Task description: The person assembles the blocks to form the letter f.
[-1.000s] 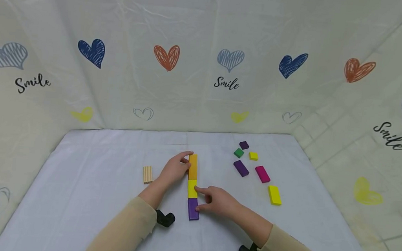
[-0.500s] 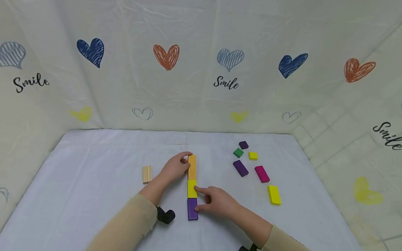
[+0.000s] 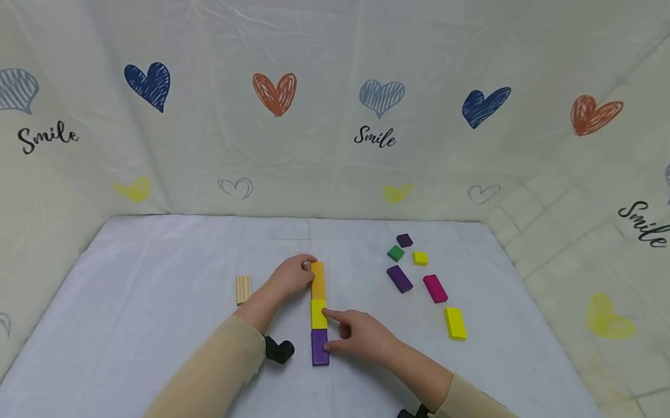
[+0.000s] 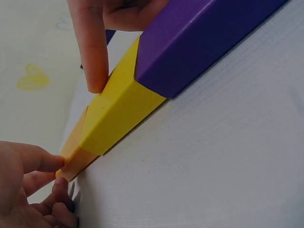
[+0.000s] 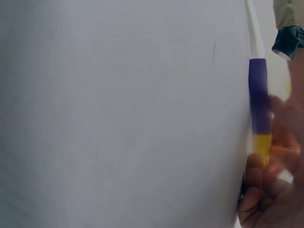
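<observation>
1. Your left hand (image 3: 291,276), near the middle of the head view, touches the orange block (image 3: 319,281) around its upper end with finger and thumb; whether they pinch it, you cannot tell.
2. Your right hand (image 3: 366,335), right of centre, has index finger and thumb spread apart, index against the yellow block (image 3: 318,314), thumb against the purple block (image 3: 320,347).
3. Those three blocks lie end to end on your worktop (image 3: 155,319), just left of centre, purple lowest in the frame.
4. Left of centre lies a striped wooden piece (image 3: 242,290); right of centre, a pink block (image 3: 435,288).
</observation>
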Motion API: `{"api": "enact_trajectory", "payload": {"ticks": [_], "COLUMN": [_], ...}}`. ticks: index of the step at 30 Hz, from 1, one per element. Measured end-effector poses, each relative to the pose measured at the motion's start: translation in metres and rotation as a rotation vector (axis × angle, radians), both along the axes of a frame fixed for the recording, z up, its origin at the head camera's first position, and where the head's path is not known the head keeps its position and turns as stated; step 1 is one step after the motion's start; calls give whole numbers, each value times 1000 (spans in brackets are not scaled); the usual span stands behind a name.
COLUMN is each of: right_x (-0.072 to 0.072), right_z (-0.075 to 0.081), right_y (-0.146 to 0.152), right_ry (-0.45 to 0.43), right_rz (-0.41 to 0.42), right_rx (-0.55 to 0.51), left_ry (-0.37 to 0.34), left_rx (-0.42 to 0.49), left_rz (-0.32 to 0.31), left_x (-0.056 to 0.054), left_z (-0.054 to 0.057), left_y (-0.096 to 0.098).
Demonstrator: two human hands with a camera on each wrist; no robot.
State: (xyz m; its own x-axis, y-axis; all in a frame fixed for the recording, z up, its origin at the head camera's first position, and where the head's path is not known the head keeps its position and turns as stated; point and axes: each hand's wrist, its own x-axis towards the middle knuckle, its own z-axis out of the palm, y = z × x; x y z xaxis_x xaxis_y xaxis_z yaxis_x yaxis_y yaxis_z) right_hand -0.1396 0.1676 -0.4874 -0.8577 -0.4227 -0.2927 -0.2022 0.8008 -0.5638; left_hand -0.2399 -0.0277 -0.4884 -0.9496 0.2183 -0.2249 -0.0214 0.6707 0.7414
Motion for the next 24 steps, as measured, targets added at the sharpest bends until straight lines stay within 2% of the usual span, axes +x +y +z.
{"api": "enact_trajectory", "payload": {"ticks": [12,24], "right_x": [-3,-7], "right_z": [2,1], "right_y": [-2,-7], "right_ry": [-6,5], "right_rz": [-38,-60], "right_rx": [-17,21], "left_ry": [-27,-34], "left_rx": [34,35], "left_rz": [-2,-11], "left_x": [-2,-4], "left_z": [-2,-3], "left_y": [-2,-3]}}
